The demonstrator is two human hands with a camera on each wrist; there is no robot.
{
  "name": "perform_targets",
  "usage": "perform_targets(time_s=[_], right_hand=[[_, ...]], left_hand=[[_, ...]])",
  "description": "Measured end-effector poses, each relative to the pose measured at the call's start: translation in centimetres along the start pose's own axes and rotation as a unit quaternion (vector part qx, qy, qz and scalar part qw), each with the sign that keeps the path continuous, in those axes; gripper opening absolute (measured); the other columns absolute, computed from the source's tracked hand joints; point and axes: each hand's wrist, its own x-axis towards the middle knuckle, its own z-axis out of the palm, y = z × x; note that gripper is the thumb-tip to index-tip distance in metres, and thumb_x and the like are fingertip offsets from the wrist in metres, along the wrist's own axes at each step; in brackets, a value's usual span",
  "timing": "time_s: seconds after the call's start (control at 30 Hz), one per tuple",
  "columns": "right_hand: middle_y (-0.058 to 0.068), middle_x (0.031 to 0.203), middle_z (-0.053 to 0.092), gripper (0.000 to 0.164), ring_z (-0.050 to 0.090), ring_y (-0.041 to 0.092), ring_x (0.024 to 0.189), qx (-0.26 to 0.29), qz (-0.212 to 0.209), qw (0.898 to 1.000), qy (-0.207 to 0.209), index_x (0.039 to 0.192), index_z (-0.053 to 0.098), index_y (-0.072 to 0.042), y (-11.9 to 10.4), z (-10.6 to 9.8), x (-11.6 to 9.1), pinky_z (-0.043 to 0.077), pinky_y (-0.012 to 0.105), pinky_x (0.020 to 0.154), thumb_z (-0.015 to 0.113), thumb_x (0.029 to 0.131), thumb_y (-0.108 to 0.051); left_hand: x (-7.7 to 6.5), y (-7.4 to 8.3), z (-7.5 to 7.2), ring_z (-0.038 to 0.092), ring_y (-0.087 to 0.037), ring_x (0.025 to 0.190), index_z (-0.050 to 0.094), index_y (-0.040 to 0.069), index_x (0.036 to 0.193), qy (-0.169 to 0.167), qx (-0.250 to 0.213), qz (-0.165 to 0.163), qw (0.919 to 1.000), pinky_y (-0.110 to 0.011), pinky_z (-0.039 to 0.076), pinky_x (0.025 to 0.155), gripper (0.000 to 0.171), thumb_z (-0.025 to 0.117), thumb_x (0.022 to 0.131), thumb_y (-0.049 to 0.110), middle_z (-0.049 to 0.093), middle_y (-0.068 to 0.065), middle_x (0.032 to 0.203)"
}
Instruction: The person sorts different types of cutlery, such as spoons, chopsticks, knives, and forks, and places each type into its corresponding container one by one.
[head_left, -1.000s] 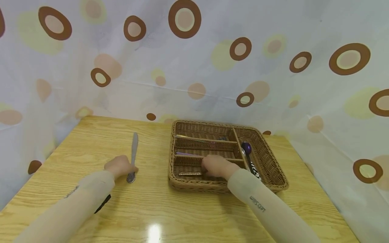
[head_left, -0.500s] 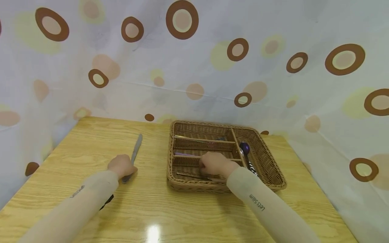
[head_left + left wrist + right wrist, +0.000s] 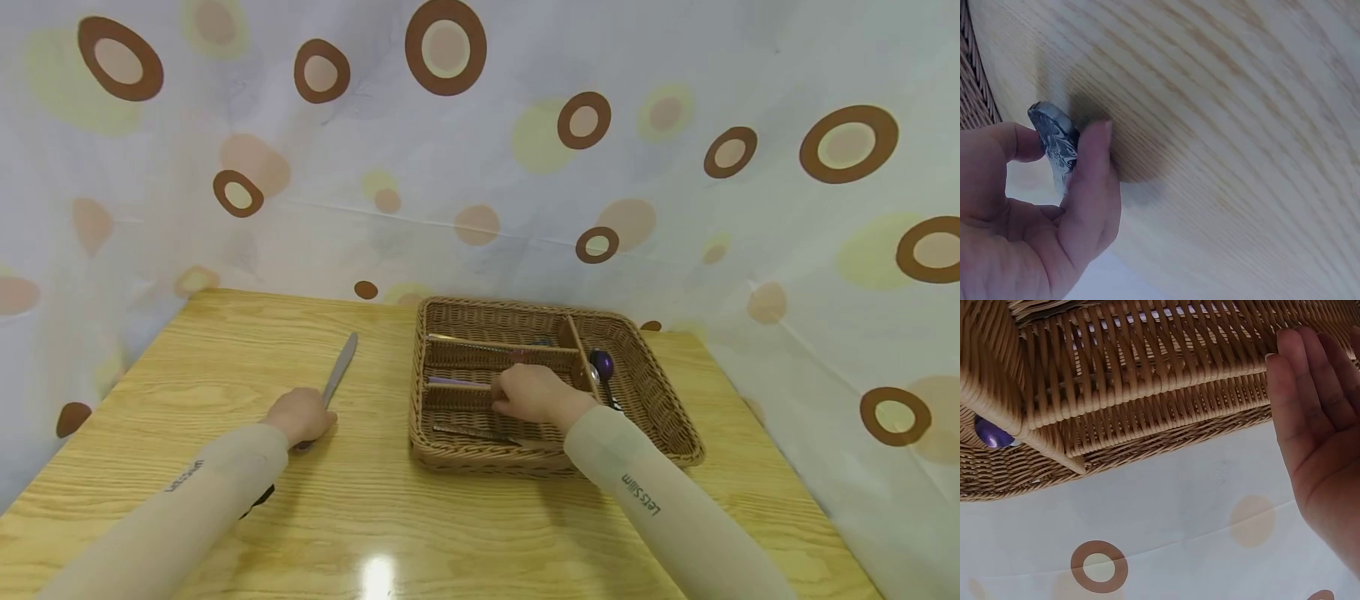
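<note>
My left hand pinches the handle of a table knife at the left of the table, its blade slanting away and to the right. In the left wrist view the ornate knife handle sits between thumb and fingers, slightly above the wood. Over the front compartment of a wicker cutlery basket is my right hand. Its fingers look straight and hold nothing in the right wrist view, near a woven divider. Beneath it a thin utensil lies in that compartment, its kind unclear.
In the basket's right compartment lies a purple spoon beside other utensils. A purple utensil and a yellowish one show in the left compartments. Behind the wooden table hangs a patterned curtain.
The knife in my left hand has swung, its tip going right and its handle end left. My right hand has let go of the utensil in the front compartment and risen a little.
</note>
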Motion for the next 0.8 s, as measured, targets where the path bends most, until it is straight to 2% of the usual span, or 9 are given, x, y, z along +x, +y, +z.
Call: perform_targets(time_s=[0.2,0.33,0.47,0.57,0.67,0.8], right_hand=[[0.004,0.097,0.070,0.020,0.066,0.016,0.080,-0.007,-0.002,1.000,0.008,0.105,0.068,-0.010,-0.4,-0.2,0.2,0.054,0.034,0.075,0.060,0.092,-0.023],[0.004,0.095,0.070,0.019,0.066,0.015,0.079,-0.005,-0.008,1.000,0.008,0.103,0.069,-0.010,-0.8,-0.4,0.1,0.054,0.034,0.074,0.060,0.092,-0.022],[0.003,0.095,0.070,0.018,0.066,0.015,0.079,-0.007,-0.008,1.000,0.008,0.102,0.069,-0.011,-0.9,-0.5,0.1,0.054,0.034,0.074,0.060,0.092,-0.023],[0.002,0.095,0.070,0.017,0.066,0.015,0.080,-0.009,-0.008,1.000,0.010,0.102,0.069,-0.012,-0.9,-0.5,0.1,0.054,0.034,0.075,0.060,0.092,-0.023],[0.002,0.095,0.070,0.018,0.066,0.015,0.079,-0.012,-0.012,1.000,0.011,0.102,0.069,-0.012,-0.9,-0.5,0.2,0.054,0.034,0.075,0.059,0.092,-0.024],[0.004,0.096,0.070,0.020,0.066,0.015,0.079,-0.010,-0.018,1.000,0.010,0.103,0.069,-0.010,-1.1,-0.5,0.3,0.054,0.034,0.075,0.059,0.092,-0.023]], left_hand=[[0.4,-0.1,0.1,0.038,-0.008,0.041,0.051,-0.012,0.090,-0.019,-0.052,0.014,0.9984,-0.017,0.039,0.039,0.021,0.042,0.095,0.007,0.039,0.001,0.050],[0.4,0.1,-0.1,0.038,-0.008,0.043,0.048,-0.010,0.085,-0.043,-0.087,0.019,0.9951,-0.019,0.043,0.044,0.015,0.039,0.094,-0.001,0.039,0.001,0.050],[0.5,0.4,-0.5,0.041,-0.008,0.045,0.048,-0.009,0.082,-0.051,-0.094,0.018,0.9941,-0.022,0.050,0.049,0.016,0.037,0.093,-0.005,0.041,0.000,0.051],[0.5,0.4,-0.6,0.039,-0.007,0.042,0.050,-0.011,0.083,-0.039,-0.100,0.021,0.9939,-0.019,0.046,0.045,0.017,0.037,0.093,-0.004,0.039,0.002,0.049],[0.4,0.5,-0.7,0.034,-0.005,0.039,0.051,-0.014,0.088,-0.030,-0.105,0.031,0.9935,-0.015,0.037,0.040,0.019,0.038,0.094,-0.002,0.036,0.004,0.045],[0.3,0.6,-0.9,0.031,-0.003,0.037,0.053,-0.010,0.080,-0.026,-0.097,0.053,0.9935,-0.013,0.033,0.039,0.022,0.039,0.094,-0.002,0.034,0.006,0.042]])
